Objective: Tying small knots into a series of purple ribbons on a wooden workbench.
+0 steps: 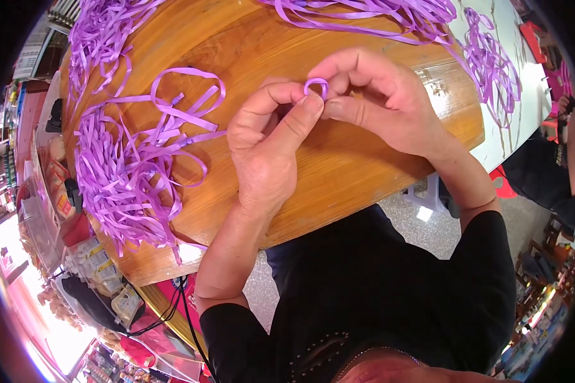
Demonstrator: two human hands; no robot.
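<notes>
The left hand (pixel 268 137) pinches a small purple ribbon loop (pixel 315 80) between its thumb and a finger. The right hand (pixel 390 105) is right beside it, fingers bent and thumb tip by the loop, but I cannot tell if it grips the ribbon too. The loop is up in the hands, over the brown wooden table (pixel 338 175). A big messy purple ribbon pile (pixel 118 182) lies to the left. More purple ribbons (pixel 377 16) lie at the far side.
</notes>
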